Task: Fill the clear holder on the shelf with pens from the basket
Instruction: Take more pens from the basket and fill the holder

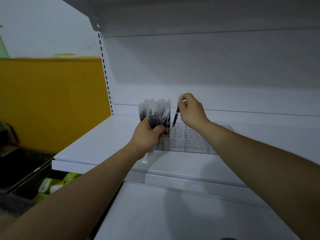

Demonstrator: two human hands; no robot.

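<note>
White, smooth sheet-metal shelving fills the view, with a flat shelf (103,139) at chest height, a plain back panel (207,75) behind it and a slotted upright at its left edge. Left of the unit hangs a matte yellow panel (52,101).

On the shelf, near its front edge, lies the clear holder (190,141), a low rectangular block of see-through plastic whose top is a grid of small round holes. Most holes in sight hold nothing. A few pens seem to stand at its left end, partly hidden.

The left grip (147,134) is wrapped around a bundle of pens (154,110), slim dark barrels in frosted clear sleeves fanning upward, held just over the holder's left end. The right grip (192,110) pinches a single pen (175,116) near its top, tilted, its lower tip at a hole near the holder's back left.

Below juts a lower shelf (173,213), also white. At far left a dark bin (22,170) sits beside green-and-white packs (52,184).
</note>
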